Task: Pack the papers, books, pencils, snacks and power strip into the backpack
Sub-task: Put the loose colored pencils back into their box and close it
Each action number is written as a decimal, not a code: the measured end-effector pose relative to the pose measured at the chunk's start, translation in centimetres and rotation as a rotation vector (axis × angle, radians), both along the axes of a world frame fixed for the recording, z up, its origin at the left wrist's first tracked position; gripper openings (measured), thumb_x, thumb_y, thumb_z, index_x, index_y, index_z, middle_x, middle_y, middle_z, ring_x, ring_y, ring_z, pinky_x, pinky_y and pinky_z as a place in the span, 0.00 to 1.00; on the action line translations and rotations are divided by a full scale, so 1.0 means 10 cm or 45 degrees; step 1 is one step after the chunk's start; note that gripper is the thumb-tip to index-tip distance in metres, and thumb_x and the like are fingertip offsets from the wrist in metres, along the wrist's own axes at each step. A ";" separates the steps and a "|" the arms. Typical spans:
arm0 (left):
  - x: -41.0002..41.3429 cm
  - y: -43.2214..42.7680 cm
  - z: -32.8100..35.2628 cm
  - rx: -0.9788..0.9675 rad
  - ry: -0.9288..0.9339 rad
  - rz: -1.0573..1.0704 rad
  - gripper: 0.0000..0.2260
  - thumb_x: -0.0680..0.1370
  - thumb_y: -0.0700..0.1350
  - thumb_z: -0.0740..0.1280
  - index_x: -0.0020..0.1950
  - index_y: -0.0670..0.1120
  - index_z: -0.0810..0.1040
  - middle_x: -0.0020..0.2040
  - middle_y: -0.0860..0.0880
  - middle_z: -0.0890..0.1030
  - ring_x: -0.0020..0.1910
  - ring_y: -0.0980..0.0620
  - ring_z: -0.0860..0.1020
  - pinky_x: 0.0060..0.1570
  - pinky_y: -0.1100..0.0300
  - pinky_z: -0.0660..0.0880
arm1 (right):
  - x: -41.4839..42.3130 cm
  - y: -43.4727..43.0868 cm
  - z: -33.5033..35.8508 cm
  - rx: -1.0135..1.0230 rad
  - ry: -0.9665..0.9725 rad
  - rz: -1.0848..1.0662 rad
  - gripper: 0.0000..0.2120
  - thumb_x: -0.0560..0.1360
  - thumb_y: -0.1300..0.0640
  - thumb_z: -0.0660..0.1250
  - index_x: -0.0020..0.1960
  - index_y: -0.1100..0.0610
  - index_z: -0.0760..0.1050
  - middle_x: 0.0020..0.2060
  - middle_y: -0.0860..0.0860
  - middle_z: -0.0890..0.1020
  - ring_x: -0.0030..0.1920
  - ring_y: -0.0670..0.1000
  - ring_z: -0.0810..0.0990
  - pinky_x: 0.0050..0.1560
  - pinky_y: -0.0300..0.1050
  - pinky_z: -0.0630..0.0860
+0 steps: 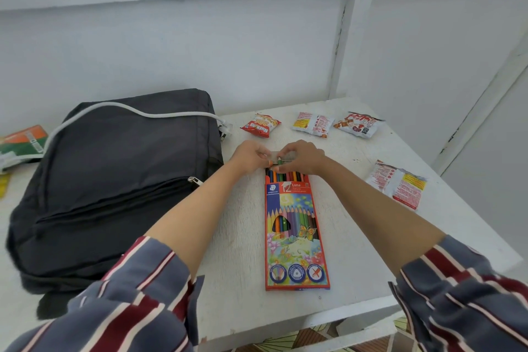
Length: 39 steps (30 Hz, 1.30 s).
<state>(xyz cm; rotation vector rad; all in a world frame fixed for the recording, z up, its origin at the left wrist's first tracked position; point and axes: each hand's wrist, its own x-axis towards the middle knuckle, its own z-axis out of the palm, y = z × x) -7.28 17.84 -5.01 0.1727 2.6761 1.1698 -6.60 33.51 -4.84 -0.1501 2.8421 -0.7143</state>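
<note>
A: Where is the pencil box [295,234]?

B: Flat on the counter [243,308], just right of the backpack [114,180], long side running away from the person. Its far end is open, and the pencils [285,176] show in a row there.

A: And the hands?

B: Both are at that open end. The left hand [250,153] and right hand [303,156] have their fingers curled in, and each grip looks pinched on the flap [281,156]. A green pencil end sits between the fingertips. I cannot tell whether a finger presses on it.

A: How will the box handle?

B: I'd say light and thin. The card is stiff along its length but easy to crush at the open end, and pencils could slide out if it tips that way. Best to tuck the flap in first, then hold the box by its long edges near the middle.

A: Is the backpack ready?

B: It lies flat, and the zip [194,179] in view looks closed. Nothing inside it can be seen. A white cable [128,108] is draped over it, and its plug [224,126] is at the far right corner.

A: What about the rest?

B: There are four snack packs. A red pack [260,125] and two white packs [313,123] lie beyond the hands, and another pack [395,184] lies to the right, apart from the box. They look soft and crinkly, easy to pinch anywhere. An orange and green book [23,141] lies left of the backpack.
</note>
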 end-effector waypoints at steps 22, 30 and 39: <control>-0.03 0.00 -0.02 -0.074 -0.016 -0.025 0.17 0.73 0.41 0.71 0.62 0.44 0.77 0.58 0.42 0.78 0.56 0.47 0.76 0.49 0.60 0.69 | -0.02 -0.04 0.13 0.188 0.007 0.151 0.22 0.72 0.45 0.69 0.61 0.55 0.73 0.57 0.54 0.75 0.62 0.55 0.69 0.61 0.50 0.59; -0.04 0.00 -0.04 -0.078 -0.013 -0.029 0.17 0.74 0.40 0.70 0.62 0.43 0.76 0.57 0.41 0.78 0.48 0.51 0.73 0.47 0.60 0.69 | 0.03 0.08 0.07 0.152 0.012 0.249 0.19 0.72 0.43 0.67 0.55 0.56 0.79 0.69 0.51 0.69 0.67 0.55 0.67 0.62 0.54 0.56; 0.00 0.04 -0.04 0.027 -0.084 -0.030 0.19 0.73 0.43 0.72 0.62 0.43 0.74 0.58 0.42 0.75 0.51 0.51 0.72 0.40 0.63 0.69 | 0.04 0.30 -0.07 -0.169 -0.007 0.138 0.15 0.69 0.51 0.74 0.55 0.47 0.80 0.71 0.48 0.66 0.70 0.52 0.64 0.68 0.61 0.56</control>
